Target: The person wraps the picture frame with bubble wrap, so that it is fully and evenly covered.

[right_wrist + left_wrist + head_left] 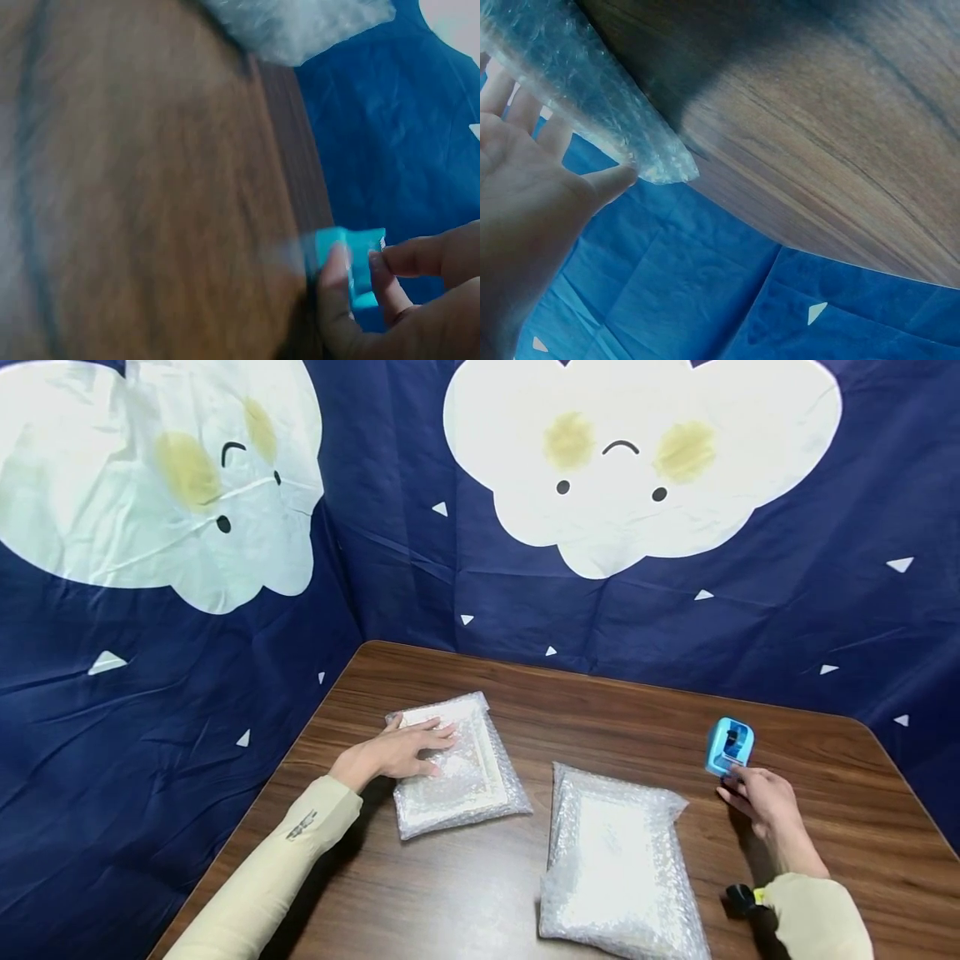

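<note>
My left hand [408, 750] lies with fingers spread on a flat bubble-wrapped package [476, 772], which has a pale, frame-like rectangle inside. From the left wrist, the thumb and fingers reach along the edge of the bubble wrap [592, 97]. Over on the right, my right hand [768, 802] pinches a small light-blue tape dispenser [729, 745] with a darker blue middle. Thumb and fingertips press on either side of the dispenser [360, 262] in the right wrist view. Between the hands lies a second, larger bubble-wrapped package [618, 860].
The packages lie on a brown wood-grain table [517, 727] with rounded far corners. Behind it and along its left side hangs a dark blue curtain [405, 585] printed with white clouds and small triangles. A black band [741, 897] sits at the right wrist.
</note>
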Tool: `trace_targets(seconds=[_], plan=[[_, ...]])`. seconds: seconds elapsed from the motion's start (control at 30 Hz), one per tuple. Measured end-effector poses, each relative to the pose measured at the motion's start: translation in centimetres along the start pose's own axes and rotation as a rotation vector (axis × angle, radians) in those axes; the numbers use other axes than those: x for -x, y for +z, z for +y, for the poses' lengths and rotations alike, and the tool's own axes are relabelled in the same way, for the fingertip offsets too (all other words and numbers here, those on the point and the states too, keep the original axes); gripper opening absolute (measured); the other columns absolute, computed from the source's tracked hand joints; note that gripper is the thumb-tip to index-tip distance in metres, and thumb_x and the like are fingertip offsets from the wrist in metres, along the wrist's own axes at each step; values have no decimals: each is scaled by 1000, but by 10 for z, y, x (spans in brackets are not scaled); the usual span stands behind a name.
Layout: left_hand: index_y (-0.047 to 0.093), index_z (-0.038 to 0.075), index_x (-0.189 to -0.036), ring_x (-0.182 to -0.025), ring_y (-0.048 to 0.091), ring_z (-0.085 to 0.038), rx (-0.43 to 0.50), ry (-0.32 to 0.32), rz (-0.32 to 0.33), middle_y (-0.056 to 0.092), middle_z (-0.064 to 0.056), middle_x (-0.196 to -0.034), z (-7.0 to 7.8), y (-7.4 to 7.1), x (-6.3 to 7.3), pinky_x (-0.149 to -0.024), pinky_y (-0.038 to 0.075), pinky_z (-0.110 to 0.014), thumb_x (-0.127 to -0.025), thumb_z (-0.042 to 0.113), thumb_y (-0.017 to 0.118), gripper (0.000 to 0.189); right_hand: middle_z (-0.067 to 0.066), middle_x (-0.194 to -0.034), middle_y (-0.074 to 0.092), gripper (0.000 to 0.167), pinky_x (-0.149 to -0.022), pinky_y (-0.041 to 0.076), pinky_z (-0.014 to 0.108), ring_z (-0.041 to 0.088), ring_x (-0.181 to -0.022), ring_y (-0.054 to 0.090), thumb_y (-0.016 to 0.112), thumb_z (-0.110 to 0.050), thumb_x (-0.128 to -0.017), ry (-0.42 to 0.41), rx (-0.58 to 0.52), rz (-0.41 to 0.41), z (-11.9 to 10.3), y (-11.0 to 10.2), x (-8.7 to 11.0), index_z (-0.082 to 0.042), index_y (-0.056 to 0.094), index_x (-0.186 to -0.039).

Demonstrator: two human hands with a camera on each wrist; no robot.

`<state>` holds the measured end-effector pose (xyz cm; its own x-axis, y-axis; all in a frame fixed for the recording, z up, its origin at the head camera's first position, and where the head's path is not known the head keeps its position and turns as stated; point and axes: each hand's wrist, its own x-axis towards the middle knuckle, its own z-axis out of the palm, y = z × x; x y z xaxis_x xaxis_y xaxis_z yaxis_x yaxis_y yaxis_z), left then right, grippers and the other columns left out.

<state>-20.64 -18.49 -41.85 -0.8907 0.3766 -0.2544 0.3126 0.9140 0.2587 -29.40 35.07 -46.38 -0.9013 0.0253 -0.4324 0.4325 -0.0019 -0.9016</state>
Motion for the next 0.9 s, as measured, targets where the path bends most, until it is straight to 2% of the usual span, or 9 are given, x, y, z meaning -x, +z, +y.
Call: trace_targets(seconds=[0.13,0.27,0.37,0.53,0.73,0.9], plan=[[41,21,-145,-147,17,-28,7,0,5,26,1,-157,-1,-1,1,-109,0,-72,-90,35,62,61,-9,-74,57,21,-60,55,19,0,-65,57,51,-25,-97,-5,184,39,3,-1,-3,-6,53,-104],[42,20,-145,-147,18,-28,10,0,8,27,0,-157,-1,-1,2,-109,0,-72,-91,35,62,60,-8,-73,51,20,-54,49,20,2,-62,50,54,-31,-96,-22,259,59,4,-2,-4,-11,59,-93],[41,20,-145,-147,18,-29,12,0,7,26,0,-157,0,-1,3,-109,0,-72,-91,34,62,60,-8,-72,53,18,-53,48,19,2,-60,51,53,-28,-96,-5,176,24,3,-2,-3,-17,61,-84],[42,20,-145,-147,18,-28,7,-1,9,27,1,-157,0,0,3,-109,1,-72,-91,35,62,60,-10,-70,64,24,-56,54,19,2,-62,60,51,-21,-97,46,-42,-24,2,-1,1,-24,63,-76],[42,20,-145,-147,19,-29,7,9,19,27,0,-157,-2,1,3,-108,1,-73,-91,35,62,59,-4,-75,68,18,-69,59,27,8,-71,70,54,-21,-97,34,-193,-26,2,2,6,-17,65,-83],[42,20,-145,-146,19,-29,9,12,21,27,0,-157,-3,1,2,-108,1,-73,-91,35,62,60,-2,-80,70,9,-75,59,33,13,-77,72,59,-19,-94,16,-320,-41,2,4,9,-13,65,-89]])
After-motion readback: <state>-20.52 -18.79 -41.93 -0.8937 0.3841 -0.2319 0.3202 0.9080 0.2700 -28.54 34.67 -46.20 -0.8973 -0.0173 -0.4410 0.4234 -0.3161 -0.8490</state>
